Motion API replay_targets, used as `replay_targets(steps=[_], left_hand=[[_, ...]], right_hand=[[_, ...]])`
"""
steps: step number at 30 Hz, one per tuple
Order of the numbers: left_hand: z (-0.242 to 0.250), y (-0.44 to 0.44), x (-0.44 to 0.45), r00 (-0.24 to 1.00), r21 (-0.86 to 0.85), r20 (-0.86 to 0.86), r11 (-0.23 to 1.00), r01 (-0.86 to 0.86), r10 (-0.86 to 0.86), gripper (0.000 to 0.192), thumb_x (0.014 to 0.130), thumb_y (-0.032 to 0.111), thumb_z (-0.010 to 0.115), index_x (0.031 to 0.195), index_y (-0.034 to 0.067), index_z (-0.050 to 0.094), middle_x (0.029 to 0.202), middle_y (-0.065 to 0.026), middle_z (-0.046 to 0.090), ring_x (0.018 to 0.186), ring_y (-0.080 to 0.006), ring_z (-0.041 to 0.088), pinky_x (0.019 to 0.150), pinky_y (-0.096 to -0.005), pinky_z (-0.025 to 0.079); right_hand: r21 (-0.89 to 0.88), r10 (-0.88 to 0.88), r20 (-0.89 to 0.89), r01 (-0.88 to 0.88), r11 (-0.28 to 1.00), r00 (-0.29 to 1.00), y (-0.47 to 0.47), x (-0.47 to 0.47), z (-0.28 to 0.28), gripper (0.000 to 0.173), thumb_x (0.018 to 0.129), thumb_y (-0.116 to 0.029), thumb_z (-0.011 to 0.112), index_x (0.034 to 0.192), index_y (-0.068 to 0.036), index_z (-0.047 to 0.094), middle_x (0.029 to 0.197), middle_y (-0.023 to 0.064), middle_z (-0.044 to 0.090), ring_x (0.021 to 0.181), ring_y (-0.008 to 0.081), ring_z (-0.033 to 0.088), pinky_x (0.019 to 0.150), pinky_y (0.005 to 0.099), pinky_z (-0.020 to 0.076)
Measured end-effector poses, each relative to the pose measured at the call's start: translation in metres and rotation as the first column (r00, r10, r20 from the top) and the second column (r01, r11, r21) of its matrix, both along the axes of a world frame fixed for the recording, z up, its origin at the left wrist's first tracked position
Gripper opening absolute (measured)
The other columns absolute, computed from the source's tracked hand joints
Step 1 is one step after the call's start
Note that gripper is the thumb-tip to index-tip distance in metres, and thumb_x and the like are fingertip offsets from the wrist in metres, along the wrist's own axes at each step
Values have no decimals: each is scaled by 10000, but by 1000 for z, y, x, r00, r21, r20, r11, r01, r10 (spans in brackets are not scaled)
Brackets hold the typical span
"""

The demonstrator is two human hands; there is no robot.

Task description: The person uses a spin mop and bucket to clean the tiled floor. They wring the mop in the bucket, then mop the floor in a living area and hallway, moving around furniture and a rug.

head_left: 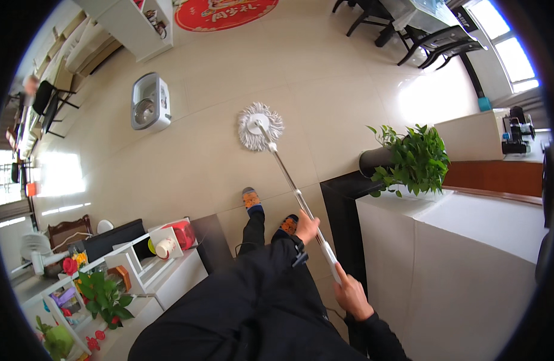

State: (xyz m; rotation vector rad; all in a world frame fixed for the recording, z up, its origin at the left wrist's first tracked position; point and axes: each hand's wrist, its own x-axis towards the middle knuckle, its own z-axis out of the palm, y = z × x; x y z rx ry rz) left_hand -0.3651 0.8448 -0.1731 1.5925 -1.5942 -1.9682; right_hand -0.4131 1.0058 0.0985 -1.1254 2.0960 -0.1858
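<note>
A spin mop with a round white string head (260,126) rests on the beige tiled floor in front of my feet. Its metal and white pole (286,170) slants back towards my right side. Around the middle of the pole my left hand (307,227) is closed, with a dark band at its wrist. Lower in the picture, my right hand (352,295) grips the white upper handle. A grey and white mop bucket (151,103) with a metal spin basket stands on the floor, left of the mop head and apart from it.
On the right, a potted leafy plant (416,158) stands beside a white half wall (389,243). White shelves (137,261) with a cup and plants are at the lower left. Black chairs (439,43) surround a table at the upper right. A red round mat (222,13) lies ahead. Far left, a person (30,88) is blurred.
</note>
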Motion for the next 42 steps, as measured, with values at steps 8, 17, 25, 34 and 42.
replay_targets(steps=[8, 17, 25, 34, 42], left_hand=[[-95, -216, -56, 986, 12, 147, 997, 73, -74, 505, 852, 170, 566, 1159, -138, 309, 898, -296, 588, 707, -395, 659, 612, -500, 534], [-119, -208, -89, 903, 35, 230, 930, 365, -363, 364, 864, 206, 586, 949, -109, 424, 697, -184, 567, 554, -271, 602, 467, -448, 497], [-7, 91, -4, 637, 564, -104, 483, 670, -763, 312, 835, 225, 630, 762, -57, 517, 603, -149, 559, 480, -245, 568, 398, -412, 443], [6, 84, -13, 768, 168, 175, 787, 593, -616, 319, 733, 239, 658, 647, -41, 533, 673, -228, 618, 655, -404, 643, 588, -476, 496], [-122, -95, -183, 649, -189, 409, 636, 748, -641, 643, 865, 245, 539, 1301, -128, 249, 724, -256, 629, 679, -440, 633, 632, -527, 509]], right_hand=[[-100, -92, -129, 80, 992, 987, -177, -21, -114, 622, 885, -135, 567, 1479, -132, 382, 776, 234, 604, 679, 425, 625, 617, 502, 508], [-55, -264, -95, 259, 964, 960, -130, -14, -117, 596, 910, -179, 604, 1469, -134, 402, 767, 224, 598, 673, 424, 623, 618, 513, 509], [280, -502, 27, 476, 834, 864, 117, 106, 50, 698, 858, -151, 669, 1488, -112, 371, 851, 208, 590, 740, 421, 604, 631, 512, 484], [114, -633, 11, 628, 770, 774, 99, 134, 23, 622, 873, -154, 670, 1446, -102, 431, 860, 206, 588, 754, 419, 605, 639, 502, 483], [-173, -670, 46, 667, 725, 741, -60, -20, -151, 604, 895, -133, 562, 1474, -125, 391, 767, 240, 584, 694, 443, 602, 629, 524, 497]])
